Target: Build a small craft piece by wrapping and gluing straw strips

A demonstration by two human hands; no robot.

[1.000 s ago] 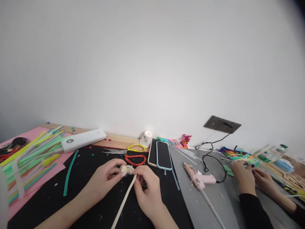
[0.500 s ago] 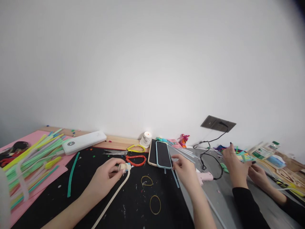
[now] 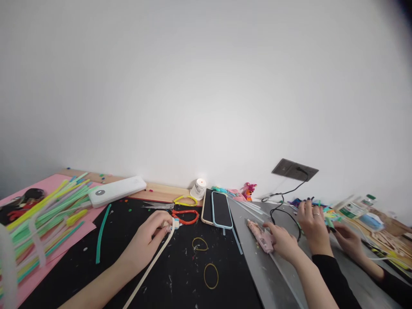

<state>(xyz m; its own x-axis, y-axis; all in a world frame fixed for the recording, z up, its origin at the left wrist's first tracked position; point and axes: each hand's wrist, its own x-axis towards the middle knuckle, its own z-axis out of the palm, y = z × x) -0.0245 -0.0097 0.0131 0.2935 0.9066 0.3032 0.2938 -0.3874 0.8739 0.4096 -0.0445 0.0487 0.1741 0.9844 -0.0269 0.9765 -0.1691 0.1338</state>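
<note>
My left hand (image 3: 152, 234), fingers closed, pinches a small cream-and-blue piece (image 3: 174, 223) above the black mat. From this piece a long cream strip (image 3: 150, 267) trails down towards me; it resembles a pipe cleaner. To the right, my right hand (image 3: 283, 242) has its fingers around the handle of a pink glue gun (image 3: 261, 237). The glue gun's tip points to the upper left, over the grey surface. Scissors (image 3: 185, 217) with one red and one yellow handle loop lie just beyond my left hand.
Two phones (image 3: 221, 209), a paper cup (image 3: 198, 189) and a small pink-orange figure (image 3: 249, 192) stand or lie near the wall. Colourful pipe cleaners (image 3: 48, 223) cover pink paper at left. Rubber bands (image 3: 211, 276) lie on the mat. A co-worker's hands (image 3: 313, 227) work at right; a black cord (image 3: 286, 208) runs to the socket.
My right hand has moved right from beside the phones and taken hold of the glue gun, which has shifted left and turned. My left hand still holds its piece, with little movement.
</note>
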